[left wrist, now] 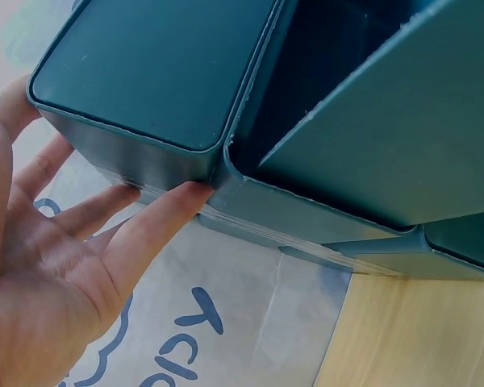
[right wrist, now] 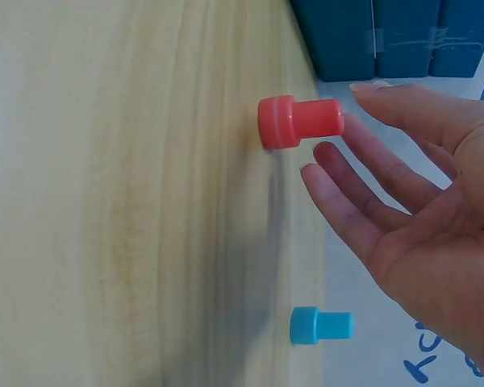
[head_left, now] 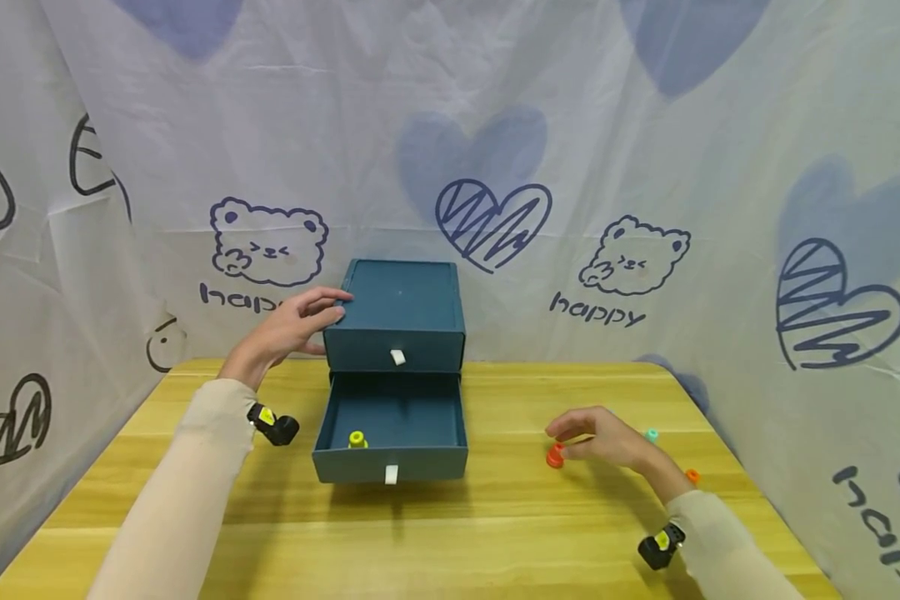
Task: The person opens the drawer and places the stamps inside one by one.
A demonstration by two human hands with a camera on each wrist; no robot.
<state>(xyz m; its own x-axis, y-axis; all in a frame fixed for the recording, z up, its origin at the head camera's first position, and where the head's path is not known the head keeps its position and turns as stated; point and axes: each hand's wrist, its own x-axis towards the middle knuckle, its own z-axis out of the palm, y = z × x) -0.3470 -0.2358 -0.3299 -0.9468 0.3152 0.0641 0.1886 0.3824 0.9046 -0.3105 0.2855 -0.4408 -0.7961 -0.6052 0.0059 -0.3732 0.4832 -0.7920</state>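
Note:
A dark blue-green two-drawer box (head_left: 401,296) stands at the back of the table, its lower drawer (head_left: 352,468) pulled out and its upper one closed. My left hand (head_left: 288,325) rests against the box's left side, fingers extended, as the left wrist view also shows. Inside the lower drawer, near the front, is a small yellow peg-shaped piece (head_left: 356,438). To the right, a red peg-shaped piece (right wrist: 298,121) stands upright on the wood, wide base down. My right hand (head_left: 603,437) is right at its narrow top, thumb and fingers spread around it without closing.
Beyond the right hand stands a teal peg-shaped piece (right wrist: 323,325) of the same form. An orange piece (head_left: 692,476) is partly hidden near the right wrist. White printed cloth (head_left: 495,100) hangs behind and beside the wooden table (head_left: 495,542).

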